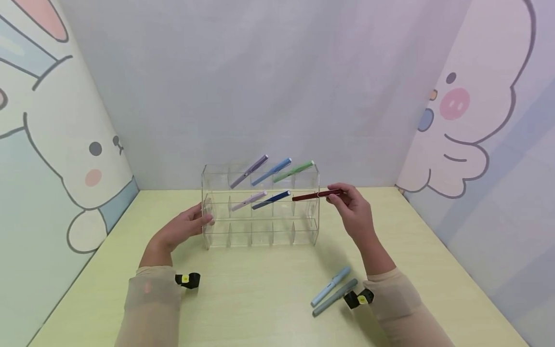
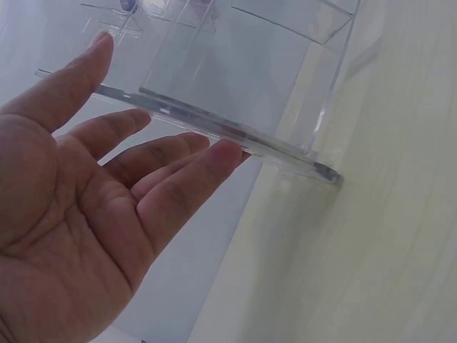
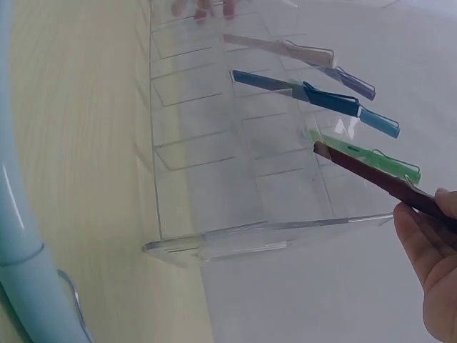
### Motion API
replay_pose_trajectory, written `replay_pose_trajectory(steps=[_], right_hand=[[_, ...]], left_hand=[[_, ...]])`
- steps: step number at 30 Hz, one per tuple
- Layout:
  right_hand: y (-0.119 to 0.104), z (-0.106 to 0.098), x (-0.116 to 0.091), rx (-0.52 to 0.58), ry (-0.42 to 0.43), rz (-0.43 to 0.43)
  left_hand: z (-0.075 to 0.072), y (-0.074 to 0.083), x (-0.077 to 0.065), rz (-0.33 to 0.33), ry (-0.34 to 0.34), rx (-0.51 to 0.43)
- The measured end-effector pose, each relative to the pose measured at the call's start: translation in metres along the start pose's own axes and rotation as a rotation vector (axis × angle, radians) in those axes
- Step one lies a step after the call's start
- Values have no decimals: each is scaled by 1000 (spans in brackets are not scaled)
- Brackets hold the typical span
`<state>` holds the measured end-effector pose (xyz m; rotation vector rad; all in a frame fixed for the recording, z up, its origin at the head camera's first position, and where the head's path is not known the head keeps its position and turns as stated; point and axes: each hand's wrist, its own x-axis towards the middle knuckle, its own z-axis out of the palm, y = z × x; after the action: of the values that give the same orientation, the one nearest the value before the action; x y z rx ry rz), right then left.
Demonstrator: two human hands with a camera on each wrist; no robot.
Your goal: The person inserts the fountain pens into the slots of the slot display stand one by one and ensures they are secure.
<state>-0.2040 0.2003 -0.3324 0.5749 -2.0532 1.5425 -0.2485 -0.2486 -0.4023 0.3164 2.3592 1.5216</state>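
A clear acrylic pen rack (image 1: 262, 239) with tiered, divided rows stands on the table. My left hand (image 1: 184, 227) holds its left side panel; in the left wrist view the thumb and fingers of that hand (image 2: 86, 207) lie on opposite sides of the panel (image 2: 235, 132). My right hand (image 1: 356, 212) pinches a dark red pen (image 1: 312, 195) near one end, its other end over the right part of the middle row. In that row lie a pale lilac pen (image 1: 249, 201) and a dark blue pen (image 1: 271, 200). The top row bears purple (image 1: 250, 171), light blue (image 1: 272, 171) and green (image 1: 294, 171) pens.
A pale blue pen (image 1: 330, 286) and a grey-green pen (image 1: 335, 298) lie on the table (image 1: 243, 294), near my right forearm. Printed cartoon panels flank the table on both sides, and a pale backdrop (image 1: 260, 96) rises behind the rack.
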Motion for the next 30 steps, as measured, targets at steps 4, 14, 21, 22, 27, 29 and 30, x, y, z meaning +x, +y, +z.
replay_pose_trajectory(steps=[4,14,21,22,27,29,30], right_hand=[[-3,6,4,36,-2,9],[12,26,11,-29,-4,21],[33,39,11,-39,-18,58],[34,40,11,-40,-20,58],[36,43,11,-34,-30,71],[37,43,11,-37,-38,82],[38,43,11,-44,-42,89]], left_hand=[[0,-1,2,13,-2,-15],[1,0,5,6,7,-11],[2,-1,5,2,2,-28],[2,-1,5,4,3,-29],[1,-2,5,10,-1,-35],[1,-2,5,11,-2,-35],[1,-3,6,9,-1,-37]])
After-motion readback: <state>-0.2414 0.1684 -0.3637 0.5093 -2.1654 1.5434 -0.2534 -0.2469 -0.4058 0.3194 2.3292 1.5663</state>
